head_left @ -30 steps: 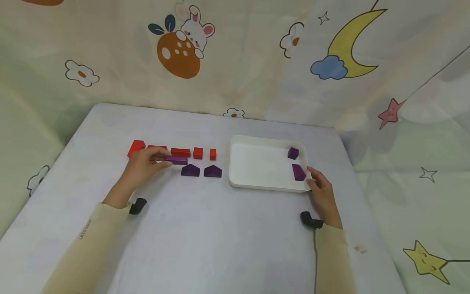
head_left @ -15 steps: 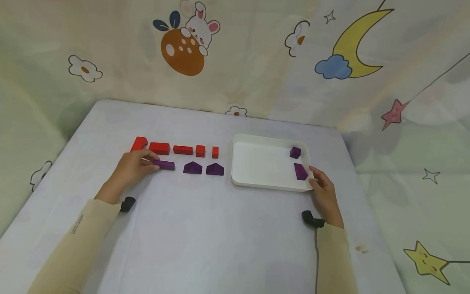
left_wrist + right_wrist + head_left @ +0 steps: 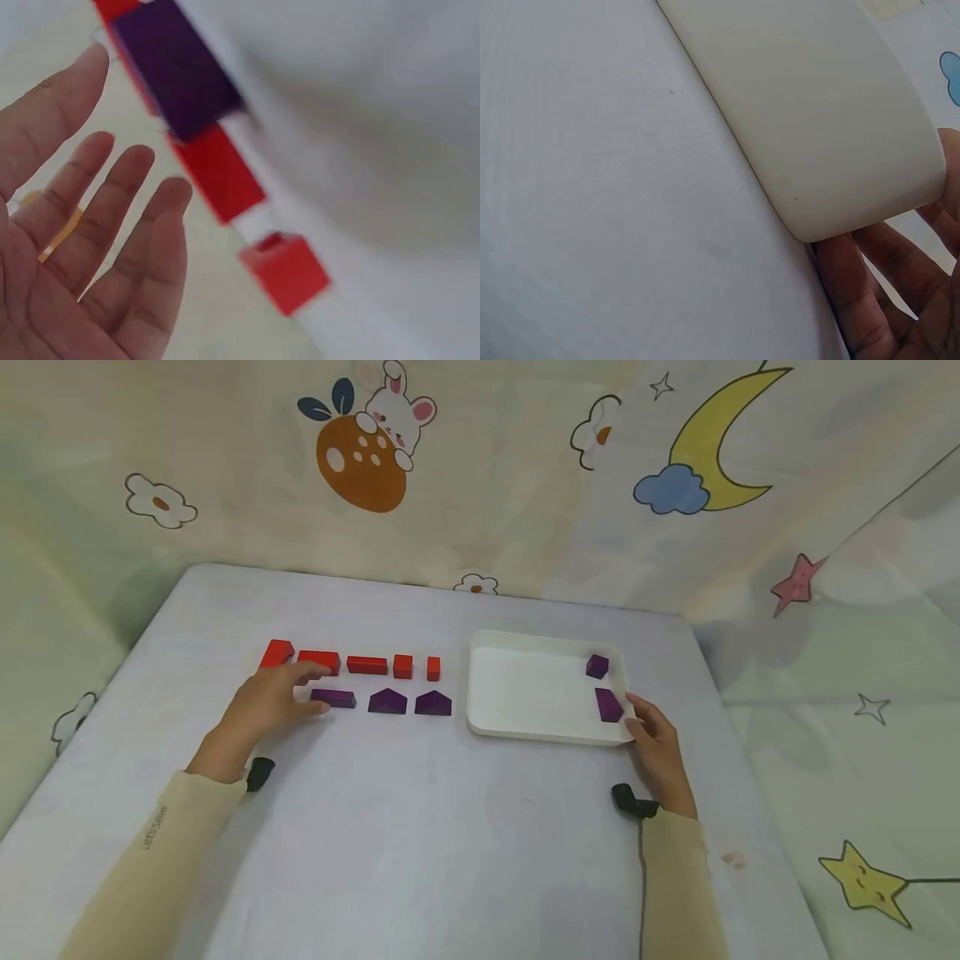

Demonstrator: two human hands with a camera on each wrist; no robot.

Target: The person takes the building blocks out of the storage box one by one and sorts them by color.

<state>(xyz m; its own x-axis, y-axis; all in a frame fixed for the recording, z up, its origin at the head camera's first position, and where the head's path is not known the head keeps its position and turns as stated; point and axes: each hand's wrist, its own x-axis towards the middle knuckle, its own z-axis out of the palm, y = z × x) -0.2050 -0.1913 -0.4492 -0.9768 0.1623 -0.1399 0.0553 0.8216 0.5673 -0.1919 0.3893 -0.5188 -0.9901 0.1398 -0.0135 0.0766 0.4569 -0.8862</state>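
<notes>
My left hand [image 3: 270, 700] is spread around the left end of a long purple block [image 3: 333, 698], with thumb and fingers apart. In the left wrist view, the fingers stand separated beside a purple block [image 3: 178, 71]. To its right on the table lie two purple roof-shaped blocks [image 3: 387, 702]. My right hand [image 3: 657, 745] grips the right front corner of a white tray [image 3: 543, 739], thumb at the rim and fingers against the outer wall in the right wrist view. Inside the tray sit a purple cube [image 3: 597, 666] and a purple slanted block [image 3: 608, 705].
Behind the purple row runs a row of red blocks: an angled one [image 3: 277, 652], a wide one [image 3: 319, 662], a long bar [image 3: 367, 665], a cube [image 3: 402, 667] and a small one [image 3: 433, 668]. A white cloth covers the table [image 3: 450, 843]; a patterned curtain [image 3: 510, 485] hangs behind.
My left hand carried the long purple block left and toward me, set it in line with the roof-shaped blocks, and let go. The right hand stayed at the tray.
</notes>
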